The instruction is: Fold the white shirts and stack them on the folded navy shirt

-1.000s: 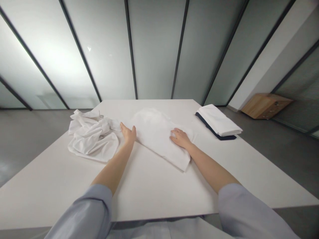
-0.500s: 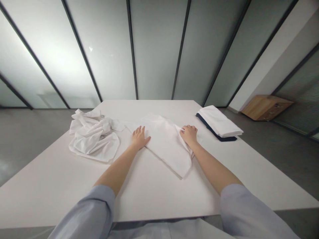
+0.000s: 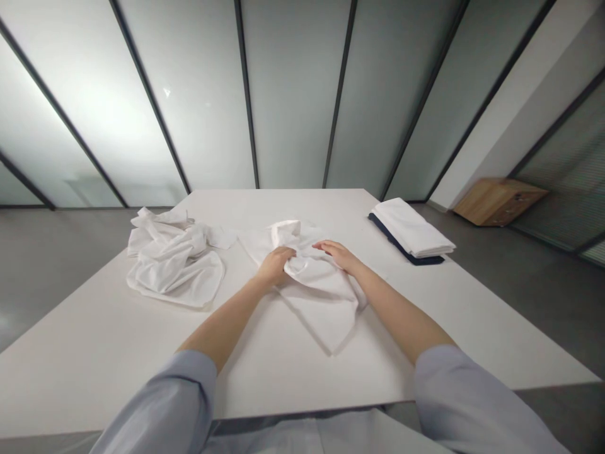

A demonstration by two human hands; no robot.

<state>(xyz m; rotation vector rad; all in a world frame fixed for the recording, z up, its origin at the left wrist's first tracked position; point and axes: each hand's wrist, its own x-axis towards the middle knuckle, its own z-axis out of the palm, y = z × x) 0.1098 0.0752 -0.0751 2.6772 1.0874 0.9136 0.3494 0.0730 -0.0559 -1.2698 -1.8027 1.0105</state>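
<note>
white cloth, gripped in left hand, lying below right hand, fingers extended, unclenched

Table bears crumpled white cloths; dark cloth — flat.

A wooden cabinet stands near dark-framed frosted panels

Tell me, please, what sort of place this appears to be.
Probably an office or meeting room, though I can't be certain: frosted-looking panels in dark frames line the far side, a large white table fills the foreground, and a wooden cabinet stands at the right.
</note>
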